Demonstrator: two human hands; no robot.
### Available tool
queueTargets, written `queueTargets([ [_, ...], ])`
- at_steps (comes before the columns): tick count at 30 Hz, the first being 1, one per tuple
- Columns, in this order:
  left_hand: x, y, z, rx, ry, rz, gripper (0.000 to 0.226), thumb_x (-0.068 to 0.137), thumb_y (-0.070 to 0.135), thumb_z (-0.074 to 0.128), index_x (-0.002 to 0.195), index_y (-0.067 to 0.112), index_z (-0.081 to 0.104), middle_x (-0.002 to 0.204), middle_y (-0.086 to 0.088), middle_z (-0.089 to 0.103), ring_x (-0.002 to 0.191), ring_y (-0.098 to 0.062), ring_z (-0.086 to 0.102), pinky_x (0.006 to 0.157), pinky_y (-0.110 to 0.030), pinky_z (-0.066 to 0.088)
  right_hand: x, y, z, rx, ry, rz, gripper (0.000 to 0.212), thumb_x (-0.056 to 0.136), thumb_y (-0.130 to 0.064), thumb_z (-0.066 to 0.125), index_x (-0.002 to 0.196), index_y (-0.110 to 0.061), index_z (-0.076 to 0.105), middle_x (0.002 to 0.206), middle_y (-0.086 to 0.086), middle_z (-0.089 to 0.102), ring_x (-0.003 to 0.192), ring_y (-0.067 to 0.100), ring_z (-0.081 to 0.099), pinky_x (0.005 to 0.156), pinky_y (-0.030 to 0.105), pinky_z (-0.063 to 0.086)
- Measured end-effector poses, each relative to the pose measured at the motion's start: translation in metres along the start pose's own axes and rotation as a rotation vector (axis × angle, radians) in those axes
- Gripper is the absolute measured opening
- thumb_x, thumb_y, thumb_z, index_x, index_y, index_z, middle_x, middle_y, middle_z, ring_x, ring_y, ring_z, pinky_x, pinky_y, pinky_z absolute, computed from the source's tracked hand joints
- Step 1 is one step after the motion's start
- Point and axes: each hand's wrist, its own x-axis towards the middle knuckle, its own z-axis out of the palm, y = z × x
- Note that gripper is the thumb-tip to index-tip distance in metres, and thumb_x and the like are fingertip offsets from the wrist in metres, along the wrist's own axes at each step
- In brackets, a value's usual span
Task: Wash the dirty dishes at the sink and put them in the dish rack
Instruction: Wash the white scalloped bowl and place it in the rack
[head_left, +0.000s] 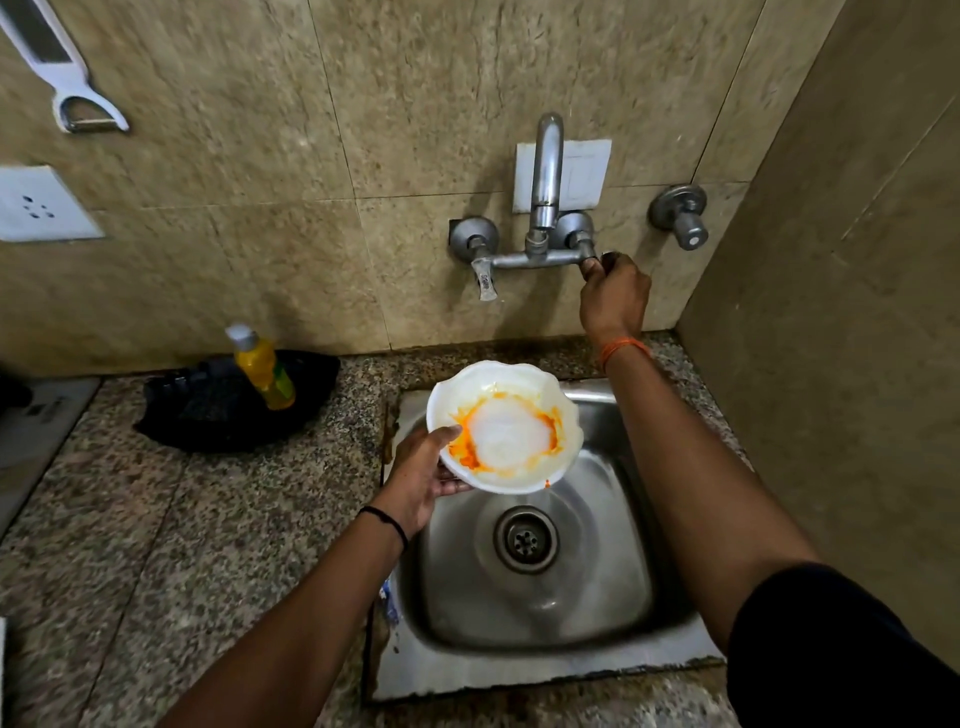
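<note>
Left hand (423, 475) curled in a grip at mid-height, right hand (613, 299) raised, grip closed, arm outstretched

Dim warm light, wide-angle edge distortion

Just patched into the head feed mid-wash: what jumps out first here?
A white bowl smeared with orange sauce, held over the steel sink by the left hand, which grips its rim. The right hand reaches up to the wall and grips the tap's right handle. A yellow soap bottle stands on a black tray on the counter to the left.
</note>
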Motion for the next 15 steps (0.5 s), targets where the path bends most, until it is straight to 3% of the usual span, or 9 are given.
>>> queueTargets([
  [2, 0.002, 0.001, 0.002, -0.008, -0.01, 0.002, 0.034, 0.091, 0.02, 0.059, 0.124, 0.017, 0.056, 0.109, -0.011, 0.07, 0.09, -0.028, 0.069, 0.064, -0.038, 0.058, 0.002, 0.002, 0.002, -0.001, 0.001, 0.01, 0.026, 0.096, -0.02, 0.051, 0.107, -0.002, 0.066, 0.105, 0.02, 0.067, 0.099, 0.034, 0.059, 0.065, 0.024, 0.028],
  [8, 0.006, 0.004, 0.01, -0.01, -0.043, -0.021, 0.021, 0.094, 0.021, 0.055, 0.114, 0.017, 0.056, 0.1, -0.008, 0.068, 0.089, -0.026, 0.065, 0.081, -0.046, 0.054, 0.005, 0.009, 0.002, 0.084, -0.062, 0.054, 0.021, 0.095, -0.022, 0.052, 0.098, -0.006, 0.065, 0.099, 0.016, 0.069, 0.098, 0.033, 0.061, 0.069, 0.023, 0.035],
  [9, 0.007, 0.004, 0.011, -0.009, -0.047, -0.023, 0.018, 0.094, 0.021, 0.054, 0.112, 0.018, 0.057, 0.099, -0.007, 0.068, 0.089, -0.026, 0.065, 0.084, -0.047, 0.053, 0.001, 0.008, -0.001, 0.117, -0.078, 0.061, 0.021, 0.095, -0.023, 0.051, 0.103, -0.007, 0.063, 0.103, 0.015, 0.069, 0.101, 0.033, 0.062, 0.072, 0.023, 0.039],
  [11, 0.01, 0.004, 0.012, -0.013, -0.053, -0.024, 0.014, 0.094, 0.021, 0.055, 0.108, 0.02, 0.058, 0.099, -0.006, 0.068, 0.09, -0.026, 0.065, 0.088, -0.05, 0.052, -0.019, 0.006, -0.007, 0.141, -0.127, 0.087, 0.039, 0.097, -0.026, 0.048, 0.131, -0.008, 0.05, 0.127, 0.016, 0.061, 0.118, 0.032, 0.056, 0.091, 0.029, 0.044],
  [13, 0.014, 0.002, 0.012, -0.019, -0.059, -0.022, 0.011, 0.094, 0.022, 0.055, 0.104, 0.021, 0.059, 0.099, -0.006, 0.068, 0.092, -0.026, 0.065, 0.094, -0.052, 0.05, -0.059, 0.007, -0.011, 0.091, -0.194, 0.048, 0.057, 0.099, -0.028, 0.045, 0.15, -0.011, 0.026, 0.147, 0.015, 0.044, 0.133, 0.029, 0.044, 0.108, 0.033, 0.036],
  [15, 0.019, 0.002, 0.014, -0.026, -0.062, -0.019, 0.008, 0.094, 0.023, 0.055, 0.1, 0.022, 0.06, 0.099, -0.006, 0.068, 0.094, -0.026, 0.064, 0.095, -0.052, 0.049, -0.106, 0.015, -0.013, 0.007, -0.339, -0.138, 0.057, 0.1, -0.025, 0.042, 0.152, -0.011, 0.022, 0.154, 0.011, 0.034, 0.14, 0.026, 0.035, 0.114, 0.031, 0.027],
])
